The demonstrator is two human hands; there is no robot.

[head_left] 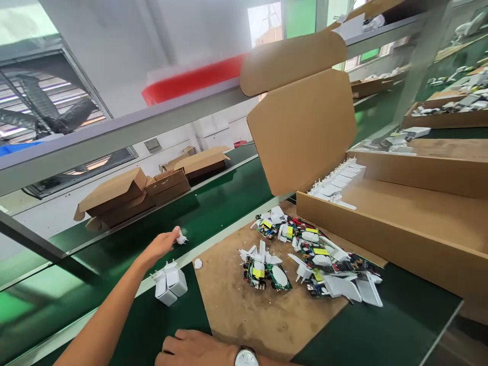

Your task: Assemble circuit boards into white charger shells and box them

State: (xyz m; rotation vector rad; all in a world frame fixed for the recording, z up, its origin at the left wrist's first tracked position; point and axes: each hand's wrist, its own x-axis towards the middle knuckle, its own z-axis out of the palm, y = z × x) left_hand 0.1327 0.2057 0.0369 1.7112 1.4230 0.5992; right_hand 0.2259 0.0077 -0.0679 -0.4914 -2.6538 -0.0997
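My left hand [162, 245] reaches over the green conveyor belt, its fingers closed on a small white plastic plug piece [182, 237]. Below it, two white plug adapter housings [170, 284] with pins pointing up stand together on the green mat. My right hand [194, 348], with a watch [246, 357] on the wrist, lies at the near edge of the work surface, fingers loosely apart and partly cut off by the frame. It appears to hold nothing. Green circuit boards with white plastic parts [280, 276] lie on the brown cardboard sheet [244, 315].
A larger pile of circuit boards and white casings [324, 259] sits to the right. Behind it stands an open cardboard box [366, 223] with a row of white plug parts [335, 183] inside. More cardboard boxes [145, 193] line the belt's far side. A metal rail [114, 134] crosses above.
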